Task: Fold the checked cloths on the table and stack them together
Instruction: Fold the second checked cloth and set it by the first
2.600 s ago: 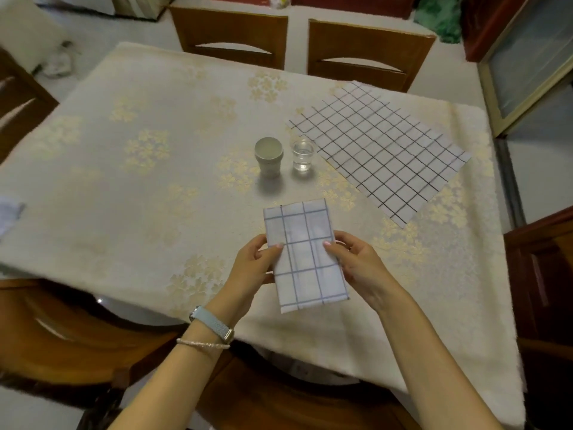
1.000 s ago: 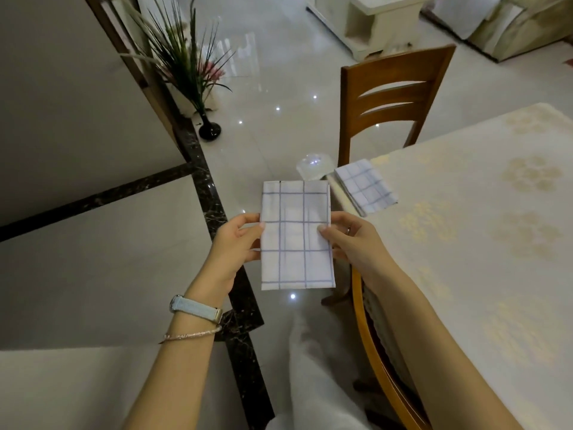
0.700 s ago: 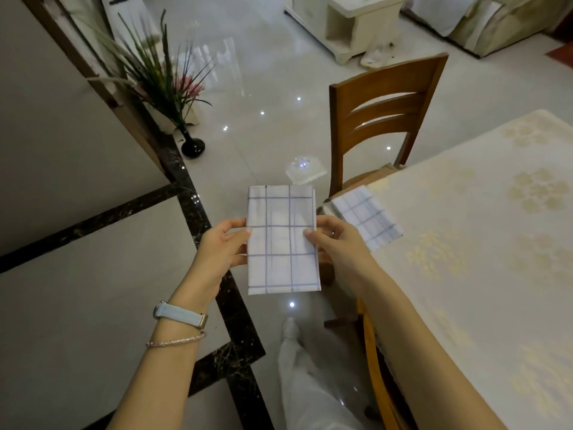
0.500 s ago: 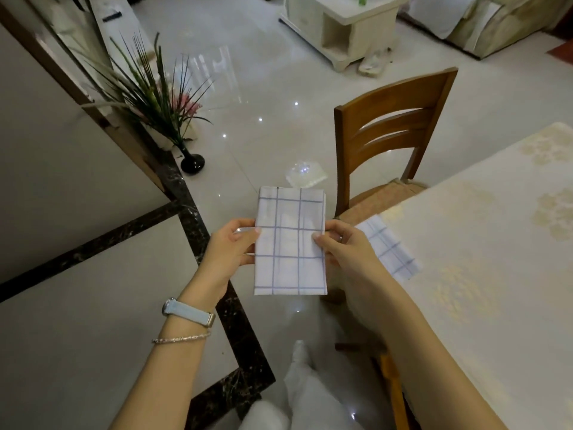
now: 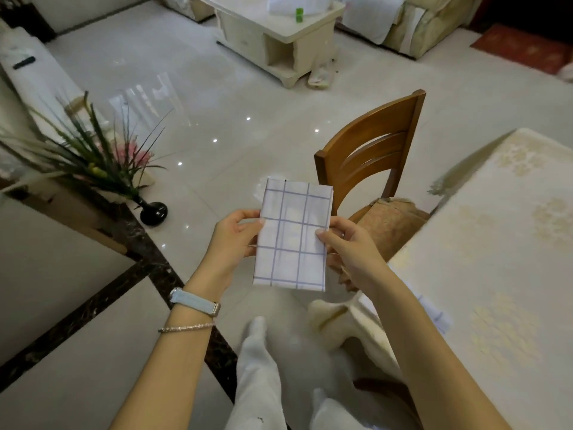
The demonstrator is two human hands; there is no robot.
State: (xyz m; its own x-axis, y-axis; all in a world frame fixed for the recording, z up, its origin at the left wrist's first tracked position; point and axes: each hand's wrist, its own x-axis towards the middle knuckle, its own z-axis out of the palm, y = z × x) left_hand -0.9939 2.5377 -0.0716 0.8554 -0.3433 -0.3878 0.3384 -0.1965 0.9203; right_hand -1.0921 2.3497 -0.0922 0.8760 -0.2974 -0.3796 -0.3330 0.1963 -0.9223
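From my end, the far left shows a spiky plant [image 5: 93,162] in a black vase [image 5: 153,213] standing on the tiled floor. The left forearm rises from the bottom of the frame, wearing a pale wristwatch [image 5: 195,301] with a thin bracelet [image 5: 186,328] just below it. The left hand [image 5: 235,240] pinches the left edge of the folded checked cloth [image 5: 293,240], thumb on the front face and fingers curled behind. The cloth is a tidy upright rectangle, white with thin blue-grey lines, held in the air over the floor and off the table's corner (not resting on anything). The right hand [image 5: 350,252] grips its right edge the same way, with the thumb tip pressed on the front and the other fingers tucked behind. Both wrists are bent inward, palms facing each other. Beyond the cloth stands a wooden chair [image 5: 372,150] with a cushioned seat. Under the right forearm, a second checked cloth [image 5: 437,318] peeks out at the edge of the table [image 5: 496,259], which wears a cream floral cover.
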